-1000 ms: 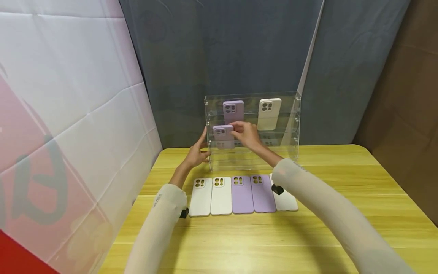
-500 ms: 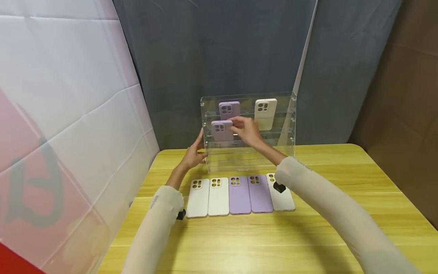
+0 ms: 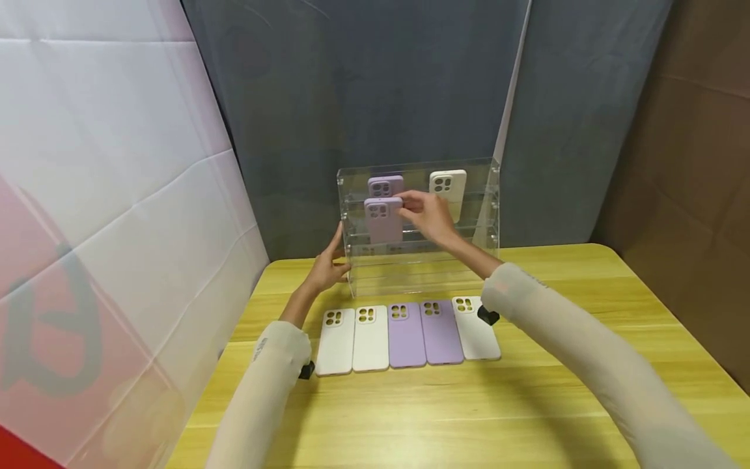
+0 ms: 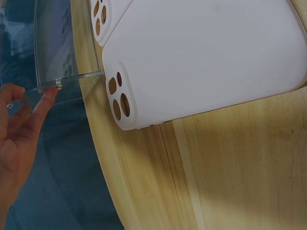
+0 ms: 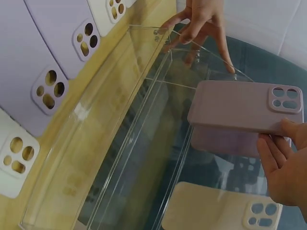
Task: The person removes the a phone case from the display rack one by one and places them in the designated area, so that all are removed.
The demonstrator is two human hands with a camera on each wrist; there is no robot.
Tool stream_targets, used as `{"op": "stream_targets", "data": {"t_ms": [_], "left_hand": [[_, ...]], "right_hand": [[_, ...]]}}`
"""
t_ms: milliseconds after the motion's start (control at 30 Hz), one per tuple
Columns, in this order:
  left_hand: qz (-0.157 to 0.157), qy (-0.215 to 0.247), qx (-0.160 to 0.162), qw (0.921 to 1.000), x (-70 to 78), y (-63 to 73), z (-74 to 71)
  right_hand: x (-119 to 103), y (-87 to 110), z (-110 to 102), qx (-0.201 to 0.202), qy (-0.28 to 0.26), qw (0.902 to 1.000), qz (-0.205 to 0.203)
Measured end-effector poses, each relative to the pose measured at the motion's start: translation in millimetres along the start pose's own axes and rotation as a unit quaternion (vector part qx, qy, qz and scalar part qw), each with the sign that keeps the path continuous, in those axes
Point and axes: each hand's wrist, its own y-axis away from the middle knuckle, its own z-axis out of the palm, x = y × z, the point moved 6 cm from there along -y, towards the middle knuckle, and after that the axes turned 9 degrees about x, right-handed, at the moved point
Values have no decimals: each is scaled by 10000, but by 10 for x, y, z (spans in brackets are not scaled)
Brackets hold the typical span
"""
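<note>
Closely, we observed the right hand (image 3: 430, 215) pinching a lilac phone case (image 3: 385, 229) by the edge near its camera end, thumb on one face and fingers on the other. We found this case upright before the clear rack (image 3: 404, 280), at about its middle level; whether its lower edge met a shelf, we could not tell. From the head view, we saw its top overlap the lower part of an upper lilac case (image 3: 396, 185) on the rack. Rightward, partly screened by the right hand, we noted an upper white case (image 3: 456, 195), with open room between it and the pinched one. At the rack's left side we located the left hand (image 3: 324, 270), its fingers spread and touching the edge. Nearer the viewer, we saw a row of flat cases (image 3: 407, 342) on the table (image 3: 410, 417), a narrow strip of wood separating them from the rack's base, and their neighbouring long edges nearly touching. In that row we counted five: from the left, two white, two lilac, one white. On the rack we counted two, one of each colour. Altogether, we counted four lilac and four white.
</note>
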Motion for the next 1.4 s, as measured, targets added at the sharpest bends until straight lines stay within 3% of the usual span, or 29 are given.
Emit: {"op": "stream_targets", "data": {"t_ms": [300, 600, 800, 867, 933, 1000, 1100, 1400], "left_hand": [[-31, -16, -1, 10000, -30, -8, -48], [-23, -12, -14, 10000, 8, 8, -78], [-39, 45, -109, 9999, -7, -32, -100], [-73, 22, -158, 9998, 90, 13, -117], [-87, -8, -144, 9999, 86, 20, -129], [-78, -90, -94, 9999, 78, 30, -144], [-88, -89, -7, 9999, -66, -13, -151], [-58, -106, 3, 9999, -61, -30, -156]], "right_hand": [[14, 1, -223, 98, -54, 9999, -49], [79, 36, -471, 244, 251, 9994, -44], [159, 84, -605, 138, -36, 9998, 137], [194, 109, -641, 49, -77, 9998, 201], [227, 141, -682, -51, -56, 9996, 263], [266, 175, -729, -99, 24, 9994, 322], [346, 225, -811, -156, 238, 9989, 373], [690, 423, -1096, -381, 610, 9938, 853]]}}
